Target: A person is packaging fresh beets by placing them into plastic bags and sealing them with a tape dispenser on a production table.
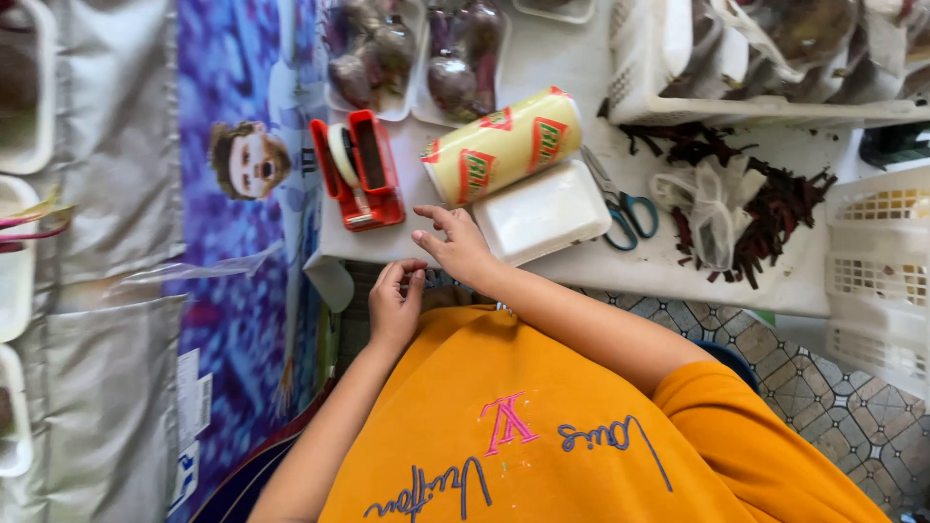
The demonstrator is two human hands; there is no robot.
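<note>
At the near edge of the white table I see both bare hands, neither one holding anything. My right hand lies at the table edge with its fingers spread and loosely open, the fingertips pointing toward the red tape dispenser, and its heel sits just beside the white foam tray, touching or nearly touching its corner; I cannot tell which. My left hand hangs just below the table edge, fingers curled inward in a loose half-closed curl, empty, close to the right wrist. The foam tray lies upside down or flat on the table, and the roll of cling film, yellowish with red and green label patches, rests against its far side. The tape dispenser stands just left of the roll, near the table's corner. To the right of the tray lie scissors with blue handles, and beyond them a crumpled clear plastic bag on a scatter of dark red trimmings. Further back, two foam trays hold wrapped beetroots, and white plastic baskets stand along the right.
</note>
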